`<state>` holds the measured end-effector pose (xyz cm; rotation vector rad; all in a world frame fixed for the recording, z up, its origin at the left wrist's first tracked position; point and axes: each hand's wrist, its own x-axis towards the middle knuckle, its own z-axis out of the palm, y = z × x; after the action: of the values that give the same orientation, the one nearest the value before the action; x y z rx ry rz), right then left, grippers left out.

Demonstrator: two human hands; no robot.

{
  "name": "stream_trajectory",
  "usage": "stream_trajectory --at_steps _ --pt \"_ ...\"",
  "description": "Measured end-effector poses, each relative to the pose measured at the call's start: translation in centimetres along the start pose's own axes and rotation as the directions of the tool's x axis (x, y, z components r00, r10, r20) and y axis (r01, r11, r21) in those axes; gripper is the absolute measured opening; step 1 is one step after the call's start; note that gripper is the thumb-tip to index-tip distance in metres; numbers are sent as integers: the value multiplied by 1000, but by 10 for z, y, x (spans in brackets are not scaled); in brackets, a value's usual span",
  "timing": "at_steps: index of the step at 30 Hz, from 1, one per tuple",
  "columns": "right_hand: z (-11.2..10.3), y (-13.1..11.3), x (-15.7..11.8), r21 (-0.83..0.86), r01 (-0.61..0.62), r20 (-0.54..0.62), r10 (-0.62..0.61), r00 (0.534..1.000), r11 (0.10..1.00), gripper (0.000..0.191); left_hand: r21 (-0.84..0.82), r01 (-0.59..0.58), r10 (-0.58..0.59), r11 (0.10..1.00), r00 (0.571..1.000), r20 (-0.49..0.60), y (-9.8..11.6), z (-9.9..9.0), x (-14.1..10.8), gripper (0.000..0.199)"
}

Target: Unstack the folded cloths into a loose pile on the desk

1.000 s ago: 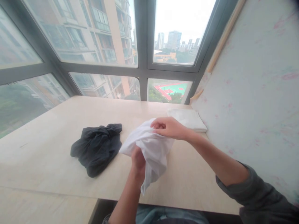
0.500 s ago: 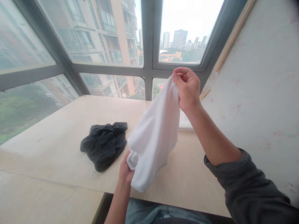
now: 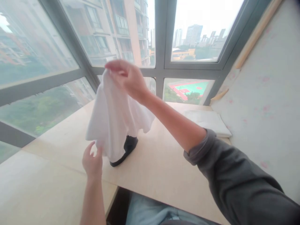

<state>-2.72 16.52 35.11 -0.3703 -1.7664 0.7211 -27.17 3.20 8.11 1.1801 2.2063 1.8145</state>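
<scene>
A piece of white cloth (image 3: 110, 115), perhaps a garment, hangs in loose folds over the left part of the table. My right hand (image 3: 128, 78) is closed on its top edge, holding it up in a pinch; the fingers are slightly blurred. By the cloth's lower left edge is my left hand (image 3: 92, 162), thumb and fingers curved and apart; any contact with the hem is unclear. Behind and beneath the hanging cloth, a black garment (image 3: 130, 145) lies on the table, mostly hidden.
The pale wooden tabletop (image 3: 164, 162) reaches back to grey-framed windows (image 3: 160, 47). At the back right, a folded white item (image 3: 208, 120) lies close to the flower-patterned wall (image 3: 269, 103). A dark gap (image 3: 119, 203) shows at the table's front edge.
My right hand has carried the white cloth left, over the black garment. The cloth has spread out wider. My left hand has moved left, and its fingers have loosened. The view has shifted.
</scene>
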Motion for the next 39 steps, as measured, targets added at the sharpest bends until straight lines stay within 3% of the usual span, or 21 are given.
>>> stream_trajectory --at_steps 1,2,3,4,7,10,11,13,15,16,18,20,23,26,29,31,33,34,35,39 --pt "3 9 -18 57 -87 198 74 977 995 24 57 26 -23 998 999 -45 -7 -4 -3 52" --pt "3 19 -39 82 -201 413 150 898 976 26 84 59 -51 995 994 -96 -12 -8 -8 53" --pt "0 32 -62 75 -314 579 216 787 946 28 90 84 -70 992 987 -147 -14 -11 -17 54" --pt "-6 45 -86 62 -393 628 270 730 918 28 92 86 -67 992 980 -187 -13 -14 -29 54" --pt "-42 92 -155 24 -568 426 506 750 822 23 78 19 -7 997 987 -158 -1 -13 -72 45" --pt "-100 133 -216 -157 -685 56 699 713 711 27 33 -92 86 995 985 146 10 4 -117 30" --pt "-123 142 -233 -260 -697 -99 699 708 669 30 3 -134 127 991 948 292 11 13 -129 28" --pt "-169 151 -265 -360 -718 -262 674 690 595 35 -57 -222 216 973 809 546 9 32 -145 29" --pt "-212 149 -291 -445 -729 -368 636 679 520 38 -90 -323 296 942 676 675 5 54 -149 36" --pt "-231 147 -302 -487 -730 -406 615 676 480 39 -91 -375 330 923 648 686 4 64 -146 40" --pt "-264 141 -320 -564 -724 -451 586 673 397 42 -61 -452 380 890 662 646 3 82 -129 47" --pt "-286 139 -333 -623 -713 -459 588 666 321 45 14 -459 369 888 731 574 6 96 -104 52" --pt "-306 144 -344 -685 -693 -435 636 637 226 46 146 -369 262 918 840 475 15 111 -66 61" --pt "-315 156 -344 -728 -668 -397 700 594 154 43 171 -355 249 919 859 447 26 125 -56 60" --pt "-321 168 -339 -764 -639 -386 733 560 86 43 37 -431 352 902 781 516 36 138 -88 48" --pt "-324 175 -334 -789 -613 -388 742 547 39 45 -107 -372 345 922 665 663 42 144 -122 37" --pt "-325 180 -329 -814 -581 -391 747 538 -7 48 -177 -224 271 958 519 811 47 150 -154 26" --pt "-324 183 -327 -825 -565 -392 748 535 -28 49 -180 -193 253 965 492 833 49 152 -165 24" --pt "-323 185 -326 -834 -549 -393 749 533 -47 51 -174 -173 238 969 486 841 50 154 -172 23" --pt "-312 189 -324 -851 -510 -420 745 518 -125 44 -152 -174 225 973 557 799 50 157 -174 23"
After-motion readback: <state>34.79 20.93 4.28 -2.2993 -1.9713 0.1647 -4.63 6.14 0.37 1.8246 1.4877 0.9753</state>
